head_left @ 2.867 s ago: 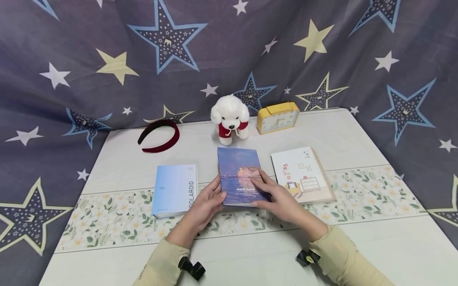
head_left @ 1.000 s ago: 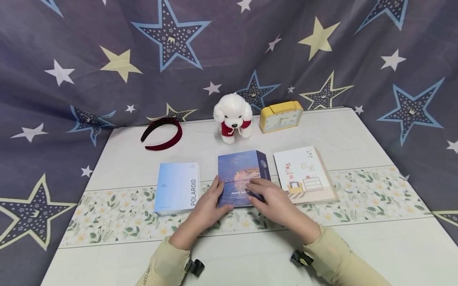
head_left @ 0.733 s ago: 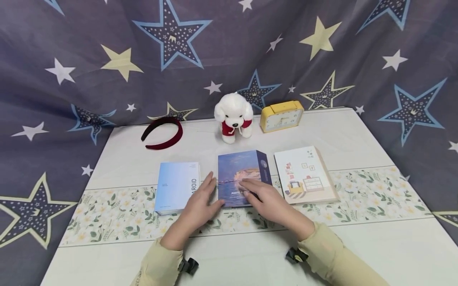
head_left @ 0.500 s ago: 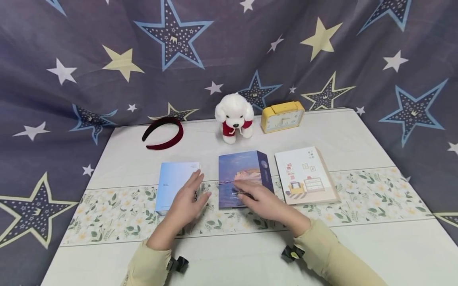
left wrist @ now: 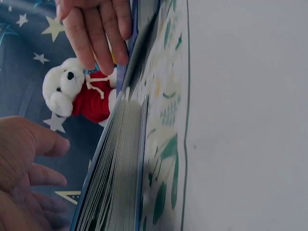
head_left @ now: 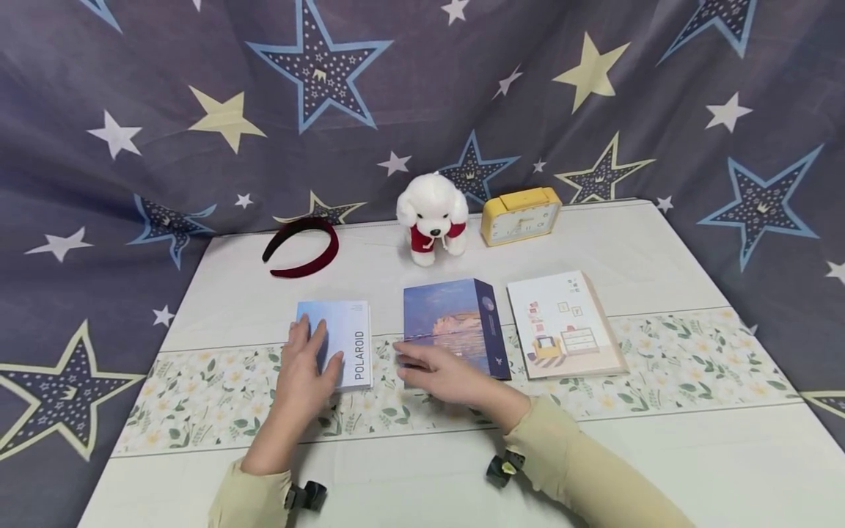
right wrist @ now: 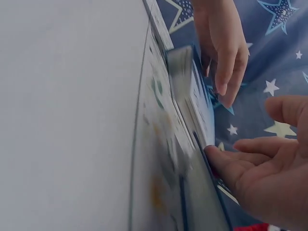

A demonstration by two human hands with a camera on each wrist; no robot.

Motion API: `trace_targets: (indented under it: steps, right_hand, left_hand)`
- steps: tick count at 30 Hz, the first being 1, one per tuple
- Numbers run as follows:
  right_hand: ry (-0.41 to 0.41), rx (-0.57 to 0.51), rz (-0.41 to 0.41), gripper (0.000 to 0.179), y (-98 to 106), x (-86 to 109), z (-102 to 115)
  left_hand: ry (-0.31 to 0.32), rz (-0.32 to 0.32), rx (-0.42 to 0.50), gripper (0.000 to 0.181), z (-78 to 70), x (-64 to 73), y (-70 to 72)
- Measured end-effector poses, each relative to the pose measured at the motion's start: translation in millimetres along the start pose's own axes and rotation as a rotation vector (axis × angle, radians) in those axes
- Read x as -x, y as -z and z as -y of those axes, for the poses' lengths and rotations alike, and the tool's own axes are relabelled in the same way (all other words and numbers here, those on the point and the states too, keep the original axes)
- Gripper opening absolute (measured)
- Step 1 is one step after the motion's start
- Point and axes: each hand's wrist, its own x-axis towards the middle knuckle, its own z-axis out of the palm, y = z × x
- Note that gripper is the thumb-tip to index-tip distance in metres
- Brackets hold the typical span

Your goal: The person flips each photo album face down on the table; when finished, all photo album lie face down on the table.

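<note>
A pale blue album marked POLAROID point(head_left: 348, 326) lies on the table's left. Over its left part hovers my left hand point(head_left: 304, 374), fingers spread; the left wrist view shows a gap between those fingers and the cover, above the album's page edges point(left wrist: 113, 168). A blue-purple photo album point(head_left: 445, 297) with a sea cliff picture lies in the middle. My right hand point(head_left: 442, 372) extends across its lower part with loosely straight fingers, hiding its title. In the right wrist view the right thumb point(right wrist: 221, 161) is close to a cover edge; contact is unclear.
A white album with a room drawing point(head_left: 561, 323) lies at right. Behind stand a white plush dog point(head_left: 432, 209) in red, a yellow alarm clock point(head_left: 521, 216) and a dark red headband point(head_left: 323, 257). A starry curtain point(head_left: 422, 95) hangs behind the table.
Both hands released the middle photo album, which was set down with its spine showing at right. The left hand moved left over the POLAROID album; the right hand slid left.
</note>
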Motion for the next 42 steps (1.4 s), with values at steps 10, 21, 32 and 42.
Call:
trace_targets:
  steps: [10,21,32,42]
  right_hand:
    - [-0.109,-0.225,-0.013,0.063,-33,-18.5,1]
    - [-0.168,-0.627,-0.083,0.057,-50,-22.8,7]
    - [-0.114,-0.919,-0.217,0.06,-56,-25.1,6]
    - [-0.116,-0.87,-0.261,0.066,-55,-25.7,9]
  left_hand:
    - [0.054,0.043,-0.014,0.073,7.5,4.0,1.8]
    - [0.059,0.014,-0.056,0.073,12.3,7.0,-5.9]
    - [0.255,0.065,0.103,0.07,11.0,0.1,-1.1]
    - [0.261,0.065,0.167,0.075,11.1,2.5,0.7]
